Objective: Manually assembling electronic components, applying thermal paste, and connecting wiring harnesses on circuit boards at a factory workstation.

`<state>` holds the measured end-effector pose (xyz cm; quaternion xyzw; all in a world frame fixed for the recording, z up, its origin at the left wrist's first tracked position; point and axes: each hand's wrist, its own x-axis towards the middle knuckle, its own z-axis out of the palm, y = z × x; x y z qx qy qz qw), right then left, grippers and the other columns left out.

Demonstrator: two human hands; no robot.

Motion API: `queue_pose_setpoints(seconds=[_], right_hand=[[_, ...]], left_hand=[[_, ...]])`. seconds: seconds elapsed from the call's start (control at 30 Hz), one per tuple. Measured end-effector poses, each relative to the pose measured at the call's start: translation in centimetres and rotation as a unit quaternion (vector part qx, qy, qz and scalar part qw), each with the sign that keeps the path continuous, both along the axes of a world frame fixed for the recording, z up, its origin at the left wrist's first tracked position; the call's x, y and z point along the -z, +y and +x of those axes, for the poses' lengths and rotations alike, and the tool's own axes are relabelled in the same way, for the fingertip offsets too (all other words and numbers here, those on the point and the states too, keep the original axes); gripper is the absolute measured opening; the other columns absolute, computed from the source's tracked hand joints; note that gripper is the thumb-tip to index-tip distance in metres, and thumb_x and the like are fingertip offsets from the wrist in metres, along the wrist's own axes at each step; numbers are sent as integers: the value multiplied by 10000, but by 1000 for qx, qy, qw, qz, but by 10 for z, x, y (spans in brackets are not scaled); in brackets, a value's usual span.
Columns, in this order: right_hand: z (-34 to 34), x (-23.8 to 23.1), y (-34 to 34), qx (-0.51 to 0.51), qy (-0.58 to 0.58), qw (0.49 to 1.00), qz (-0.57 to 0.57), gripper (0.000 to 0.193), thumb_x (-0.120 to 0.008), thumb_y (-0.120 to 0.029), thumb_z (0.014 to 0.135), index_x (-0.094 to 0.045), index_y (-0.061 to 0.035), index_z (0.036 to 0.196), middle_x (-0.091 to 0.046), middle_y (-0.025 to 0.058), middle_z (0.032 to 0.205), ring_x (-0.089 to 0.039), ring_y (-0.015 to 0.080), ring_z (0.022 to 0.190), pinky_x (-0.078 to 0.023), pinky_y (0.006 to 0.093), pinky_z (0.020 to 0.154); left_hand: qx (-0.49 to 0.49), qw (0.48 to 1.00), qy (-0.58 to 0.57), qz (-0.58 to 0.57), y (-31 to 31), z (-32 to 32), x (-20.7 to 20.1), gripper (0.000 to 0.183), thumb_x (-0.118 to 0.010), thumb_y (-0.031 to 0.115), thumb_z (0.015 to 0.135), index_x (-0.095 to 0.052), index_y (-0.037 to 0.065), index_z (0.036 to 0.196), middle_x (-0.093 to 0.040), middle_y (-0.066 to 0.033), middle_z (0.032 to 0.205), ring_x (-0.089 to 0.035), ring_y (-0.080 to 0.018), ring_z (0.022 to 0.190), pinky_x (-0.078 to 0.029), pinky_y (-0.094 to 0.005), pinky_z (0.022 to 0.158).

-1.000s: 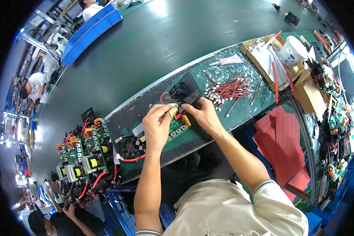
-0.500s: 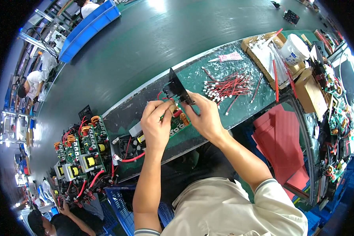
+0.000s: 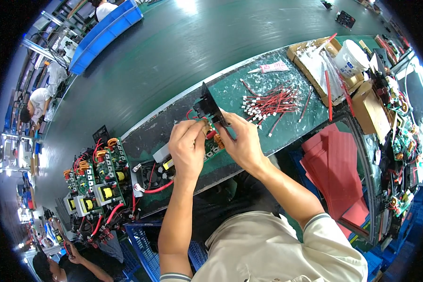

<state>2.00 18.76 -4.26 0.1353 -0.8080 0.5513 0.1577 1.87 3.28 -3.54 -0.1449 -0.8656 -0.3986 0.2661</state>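
A black panel (image 3: 210,104) with socket-like parts on its left side stands tilted above the bench. My right hand (image 3: 242,143) grips its lower end between thumb and fingers. Just left of it, the fingers of my left hand (image 3: 187,144) are pinched together at the panel's lower part, and what they hold is hidden. Red wires (image 3: 189,113) loop out beside the panel. Under both hands lies a green circuit board (image 3: 214,154), partly covered by them. A black fan (image 3: 157,175) and a thick red cable (image 3: 159,190) sit at its left end.
Several finished-looking circuit boards (image 3: 101,174) crowd the bench at left. Red-and-black wire leads (image 3: 275,105) lie in a pile at right, near a glue tube (image 3: 273,67). Beyond are a cardboard tray (image 3: 310,70), a white bucket (image 3: 351,58) and red sheets (image 3: 333,174).
Both hands and the black panel stay in nearly the same place, with only slight shifts of the fingers. At lower left, a co-worker's hand has moved a little.
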Motion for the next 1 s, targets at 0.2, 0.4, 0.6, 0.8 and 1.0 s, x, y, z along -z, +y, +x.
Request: queue_pose_setpoints(seconds=[0.2,0.4,0.6,0.8,1.0], right_hand=[[-9,7,-8,18,-5,1000,15,209,-634,17,868,-666,16,1074,-684,203,909,-707,336,859,-539,355,742],[-32,-1,22,5,-191,953,234,294,-687,-271,901,-705,21,930,-672,208,731,-693,293,669,-524,372,637],[3,8,16,-176,-21,974,141,692,-860,-234,706,-573,-32,1302,-523,211,1326,-546,398,1183,-467,436,986],[13,27,20,-167,31,960,223,707,-827,-222,737,-548,-56,1365,-463,188,1456,-486,376,1304,-447,445,1048],[2,-70,69,-178,-79,973,128,350,-740,-151,847,-675,-14,1162,-698,170,1131,-687,304,1025,-534,379,887]], left_hand=[[-10,998,38,-46,-7,-10,3,197,-706,0,770,-718,39,962,-654,-97,882,-622,-311,835,-494,-401,753],[-52,980,-20,-189,-49,13,-38,600,-816,210,743,-611,40,1281,-620,-171,1226,-582,-369,1145,-463,-438,969],[-148,925,-151,-315,-46,74,-5,987,-815,509,696,-389,116,1495,-364,-188,1510,-298,-474,1392,-276,-662,1076],[-23,958,-82,-272,-52,53,11,979,-880,437,602,-474,80,1419,-422,-175,1467,-383,-421,1352,-335,-547,1094],[-68,993,-60,-75,-49,98,-9,766,-854,355,710,-554,26,1334,-557,-164,1308,-556,-328,1140,-457,-455,970]])
